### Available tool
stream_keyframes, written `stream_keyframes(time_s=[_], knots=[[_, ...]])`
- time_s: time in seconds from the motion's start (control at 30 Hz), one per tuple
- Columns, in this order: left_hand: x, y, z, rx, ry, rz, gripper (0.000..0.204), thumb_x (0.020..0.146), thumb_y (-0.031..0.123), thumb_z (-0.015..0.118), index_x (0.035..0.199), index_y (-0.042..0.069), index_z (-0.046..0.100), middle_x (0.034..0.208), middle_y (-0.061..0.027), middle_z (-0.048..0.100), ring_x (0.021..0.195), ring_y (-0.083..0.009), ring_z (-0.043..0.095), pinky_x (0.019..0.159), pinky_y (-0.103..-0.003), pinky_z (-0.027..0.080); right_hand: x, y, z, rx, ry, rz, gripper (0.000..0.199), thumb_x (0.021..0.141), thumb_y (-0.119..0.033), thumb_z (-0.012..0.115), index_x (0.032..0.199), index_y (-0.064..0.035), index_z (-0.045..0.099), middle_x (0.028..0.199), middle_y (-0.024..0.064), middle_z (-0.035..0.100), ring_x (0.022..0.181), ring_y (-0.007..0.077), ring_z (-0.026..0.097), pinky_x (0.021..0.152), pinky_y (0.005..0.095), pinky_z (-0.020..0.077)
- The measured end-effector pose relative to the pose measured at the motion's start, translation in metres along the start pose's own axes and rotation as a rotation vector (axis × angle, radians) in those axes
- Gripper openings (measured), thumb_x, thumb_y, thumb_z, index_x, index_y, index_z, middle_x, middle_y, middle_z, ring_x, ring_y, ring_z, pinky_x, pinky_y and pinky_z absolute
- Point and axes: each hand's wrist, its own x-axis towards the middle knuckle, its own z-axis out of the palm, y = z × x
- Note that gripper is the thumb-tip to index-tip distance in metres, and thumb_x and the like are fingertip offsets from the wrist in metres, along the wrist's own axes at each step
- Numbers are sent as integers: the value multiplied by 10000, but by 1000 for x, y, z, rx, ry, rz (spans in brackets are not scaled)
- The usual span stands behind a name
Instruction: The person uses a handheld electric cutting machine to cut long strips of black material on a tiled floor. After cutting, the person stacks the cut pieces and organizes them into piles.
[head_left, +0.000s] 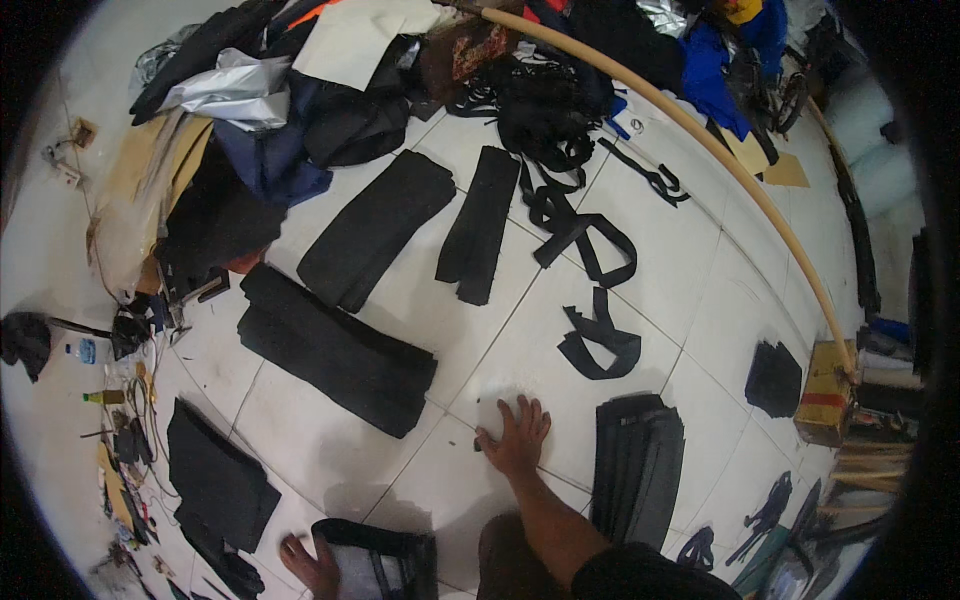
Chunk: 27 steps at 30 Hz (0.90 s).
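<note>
My right hand (516, 436) lies on the white tiled floor with its fingers spread. A tiny dark scrap (477, 447) is at its thumb side. Low in the view, my left hand (312, 565) is open beside a black fabric piece with a greyish panel (380, 562); the frame edge cuts both off. A stack of long black fabric strips (637, 465) lies right of my right forearm. Ahead of my hands are a wide black fabric stack (335, 350), another black stack (378, 230), a narrower one (480, 225) and a loose black strap (600, 345).
Heaped cloth (350, 120) and tangled black straps (545, 115) fill the far side. A long wooden pole (700, 130) arcs over the right. A cardboard box (828, 395) stands at right, near a small black stack (773, 379). Black pieces (215, 475) and clutter line the left.
</note>
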Motion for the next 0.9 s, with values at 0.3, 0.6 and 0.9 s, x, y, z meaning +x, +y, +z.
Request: stream_keyframes(time_s=[0.3,0.6,0.9], knots=[[329,427,-23,-381,351,687,468,915,336,573,1244,9,510,1348,-232,424,1281,-394,374,1057,-484,303,32,22,12,1,-58,49,584,760,-532,648,1173,-122,596,1287,201,437,1237,440,349,1003,658,217],[440,518,49,72,353,565,699,936,574,365,1460,117,295,1495,-210,261,1405,-373,200,1155,-496,125,56,29,24,7,-41,13,520,771,-540,626,1144,-179,603,1218,159,486,1169,414,414,940,625,284],[451,513,34,14,317,613,711,890,480,526,1445,92,311,1482,-250,257,1388,-414,218,1137,-533,135,92,8,9,85,-155,87,444,727,-411,703,1068,-154,582,1155,151,490,1133,379,422,988,590,226]])
